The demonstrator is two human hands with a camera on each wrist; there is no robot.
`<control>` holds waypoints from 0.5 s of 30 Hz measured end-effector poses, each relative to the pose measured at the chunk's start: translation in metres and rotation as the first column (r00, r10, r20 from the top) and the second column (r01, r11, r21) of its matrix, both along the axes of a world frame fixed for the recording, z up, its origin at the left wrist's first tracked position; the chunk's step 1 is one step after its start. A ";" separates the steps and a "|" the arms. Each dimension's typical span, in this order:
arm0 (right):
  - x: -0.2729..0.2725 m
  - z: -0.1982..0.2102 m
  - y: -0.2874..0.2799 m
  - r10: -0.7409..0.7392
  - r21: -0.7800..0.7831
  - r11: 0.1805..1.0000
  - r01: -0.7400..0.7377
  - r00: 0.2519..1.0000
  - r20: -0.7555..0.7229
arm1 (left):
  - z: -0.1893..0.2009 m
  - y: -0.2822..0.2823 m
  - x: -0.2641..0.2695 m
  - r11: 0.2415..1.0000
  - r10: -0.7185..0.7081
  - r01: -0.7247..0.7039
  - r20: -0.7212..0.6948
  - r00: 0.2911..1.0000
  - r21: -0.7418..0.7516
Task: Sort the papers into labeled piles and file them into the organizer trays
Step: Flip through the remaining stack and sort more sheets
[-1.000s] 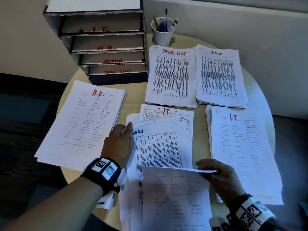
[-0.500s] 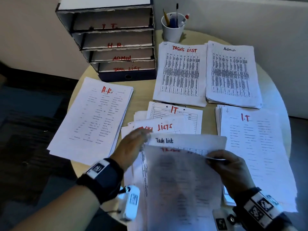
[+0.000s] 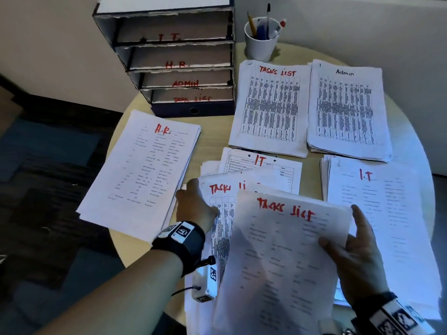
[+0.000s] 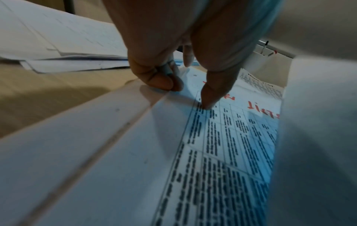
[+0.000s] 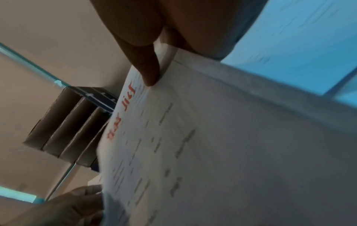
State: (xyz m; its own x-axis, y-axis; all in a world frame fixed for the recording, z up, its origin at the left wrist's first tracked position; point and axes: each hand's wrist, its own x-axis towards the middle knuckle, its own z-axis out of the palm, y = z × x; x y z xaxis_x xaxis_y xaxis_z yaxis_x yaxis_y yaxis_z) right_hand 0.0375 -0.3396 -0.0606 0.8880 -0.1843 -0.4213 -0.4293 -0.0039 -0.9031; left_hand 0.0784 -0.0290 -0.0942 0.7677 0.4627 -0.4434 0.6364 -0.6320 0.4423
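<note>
My right hand pinches the right edge of a sheet headed "Tasks List", lifted above the unsorted stack; in the right wrist view the thumb lies on top of that sheet. My left hand rests on the stack's left side, fingertips pressing a tabled "Tasks List" page. Sorted piles lie around: H.R., Tasks List, Admin, I.T. The organizer stands at the back left, trays labeled I.T., H.R., Admin, Task List.
A white cup of pens stands behind the Tasks List pile, right of the organizer. The round table ends close behind the piles, with a wall behind and dark floor to the left. An "IT" sheet pokes out from the unsorted stack.
My right hand has turned the top sheet over and lifted it, so its "Tasks List" heading now faces up. My left hand stays on the stack's left side.
</note>
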 end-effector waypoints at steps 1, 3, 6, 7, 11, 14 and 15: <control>0.001 -0.001 0.000 0.005 0.035 0.999 -0.004 1.000 -0.026 | 0.002 -0.002 -0.001 1.000 0.018 -0.018 0.004 1.000 -0.001; 0.000 -0.007 -0.004 0.057 0.045 0.998 -0.055 0.997 -0.048 | -0.002 -0.002 0.000 0.999 0.030 -0.030 -0.008 1.000 0.026; -0.002 -0.007 -0.001 0.157 -0.050 0.986 -0.160 0.986 -0.056 | 0.002 -0.001 0.002 0.998 0.057 -0.058 -0.054 0.997 -0.013; -0.003 -0.005 0.002 0.154 -0.033 0.987 -0.156 0.986 -0.055 | 0.003 0.000 0.003 0.997 0.063 -0.066 -0.046 0.997 -0.046; -0.004 -0.005 0.003 0.237 -0.093 0.967 -0.237 0.971 -0.009 | 0.013 -0.007 0.001 0.991 0.047 -0.040 0.046 0.998 -0.125; -0.005 -0.006 0.001 0.292 -0.081 0.954 -0.287 0.955 0.054 | 0.021 -0.011 -0.011 0.962 -0.006 0.059 0.198 0.980 -0.266; -0.005 -0.008 0.000 0.304 -0.070 0.951 -0.300 0.951 0.061 | 0.025 -0.011 -0.016 0.930 0.014 0.074 0.236 0.972 -0.360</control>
